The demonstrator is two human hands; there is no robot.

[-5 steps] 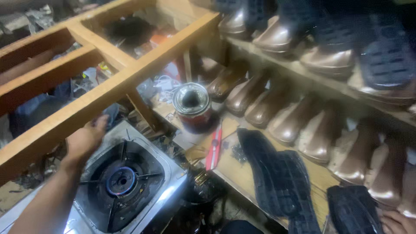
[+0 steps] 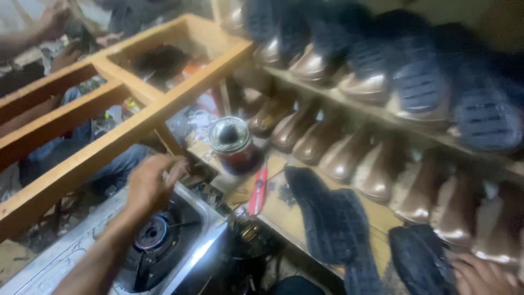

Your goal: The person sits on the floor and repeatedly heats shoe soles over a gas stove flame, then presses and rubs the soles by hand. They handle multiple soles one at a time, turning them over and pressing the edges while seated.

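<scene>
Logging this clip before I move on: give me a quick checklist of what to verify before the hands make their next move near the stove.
1. Left hand off the burner: ok, it is above the stove's far edge.
2. Left hand empty: cannot tell, fingers curled and blurred.
3. Burner flame: cannot tell, only a bluish ring shows.
4. Right hand placement: ok, at a dark sole on the bench.
5. Tin upright: ok.
6. Red tool away from both hands: ok.

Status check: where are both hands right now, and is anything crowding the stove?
Left hand open, hovering above gas burner, nothing held. Right hand at lower right edge, resting by a dark shoe sole; grip unclear. Wooden frame and lidded can close by.
</scene>
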